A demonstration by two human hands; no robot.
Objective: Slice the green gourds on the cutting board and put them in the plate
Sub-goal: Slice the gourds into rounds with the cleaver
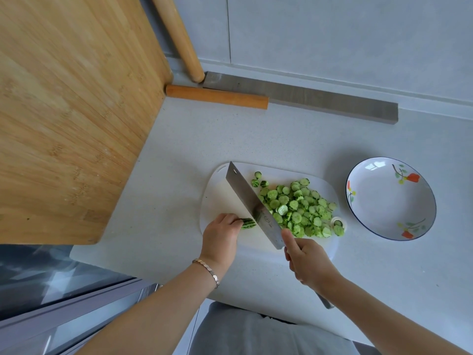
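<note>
The left hand (221, 230) pinches a striped green gourd stub (247, 223) on the white plastic cutting board (220, 196). The right hand (305, 262) grips a steel cleaver (250, 201), its stamp unreadable, against the stub. A heap of green slices (302, 208) lies beside the blade, near a flowered white plate (384, 201).

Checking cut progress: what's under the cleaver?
A striped gourd stub, pinched by the left hand, on the cutting board. The cleaver hides the cut face and some slices behind it.

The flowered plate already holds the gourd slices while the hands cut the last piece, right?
No. The head view shows the flowered plate empty; the gourd slices lie on the white cutting board. Left hand and right hand do cut the last piece.
</note>
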